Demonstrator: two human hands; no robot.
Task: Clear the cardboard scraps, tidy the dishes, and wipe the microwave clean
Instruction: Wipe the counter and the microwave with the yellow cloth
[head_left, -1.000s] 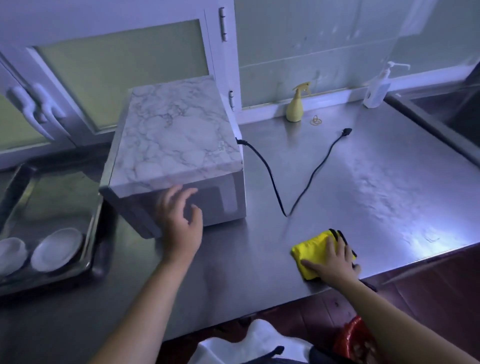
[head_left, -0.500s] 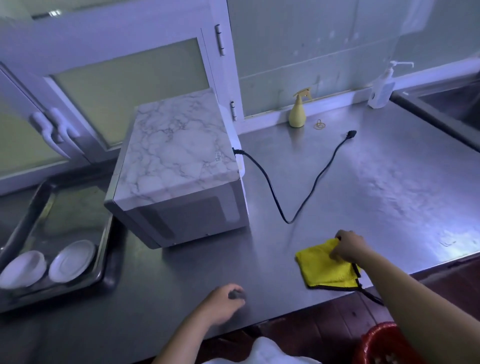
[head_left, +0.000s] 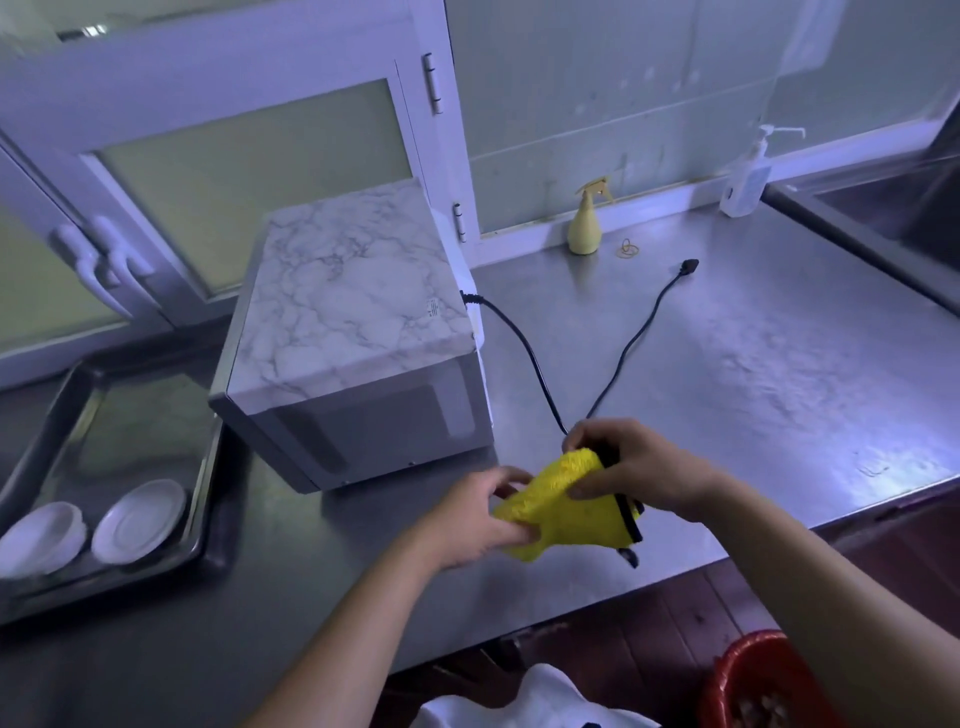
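A microwave (head_left: 358, 332) with a marble-patterned top stands on the steel counter (head_left: 727, 395), its dark door facing me. Its black power cord (head_left: 623, 358) lies unplugged across the counter to the right. A yellow cloth (head_left: 566, 504) with a black edge is lifted just above the counter in front of the microwave. My left hand (head_left: 467, 519) grips its left end and my right hand (head_left: 639, 467) grips its upper right end. Two white dishes (head_left: 137, 519) sit in a metal tray (head_left: 208, 499) left of the microwave.
A yellow spray bottle (head_left: 586, 218) and a rubber band (head_left: 628, 249) stand near the back wall. A white pump bottle (head_left: 748, 176) is beside the sink (head_left: 893, 218) at far right. A red basket (head_left: 763, 680) sits on the floor below the counter edge.
My right hand lifted the yellow cloth off the counter. My left hand left the microwave front, dropped to the counter edge, then came across and took hold of the cloth's other end.
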